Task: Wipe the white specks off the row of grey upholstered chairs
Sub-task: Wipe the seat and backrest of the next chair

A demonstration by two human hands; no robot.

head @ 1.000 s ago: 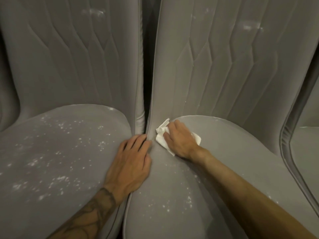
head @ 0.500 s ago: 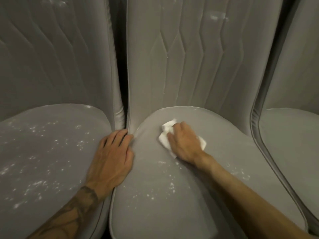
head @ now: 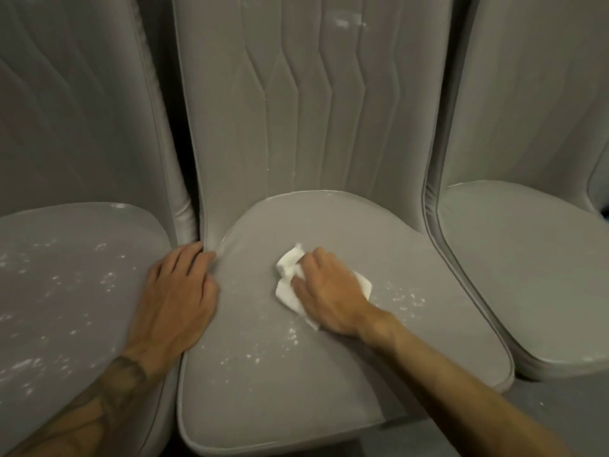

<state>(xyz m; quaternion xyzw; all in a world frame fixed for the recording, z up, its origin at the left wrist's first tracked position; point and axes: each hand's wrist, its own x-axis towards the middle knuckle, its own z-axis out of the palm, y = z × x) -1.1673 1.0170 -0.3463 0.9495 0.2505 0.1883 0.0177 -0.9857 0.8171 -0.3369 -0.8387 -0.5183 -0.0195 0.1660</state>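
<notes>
R hand (head: 329, 296) flat, pressing crumpled white tissue (head: 287, 285) on middle chair seat (head: 428, 331). L hand (head: 174, 298) flat w/ fingers relaxed at seat's left edge. White specks (head: 255, 357) near + right of tissue; left chair seat (head: 66, 291) heavily specked.

Three grey upholstered seats in a row. On the middle seat (head: 329, 384) a crumpled white cloth (head: 287, 286) lies near the centre, and the right hand (head: 329, 295) presses down on it. White specks (head: 253, 357) are scattered in front of the cloth and to its right. The left seat (head: 66, 258) is thickly speckled white. The left hand (head: 174, 295) rests palm-down across the gap between these two. The right seat (head: 527, 275) stands just beside the middle seat.
</notes>
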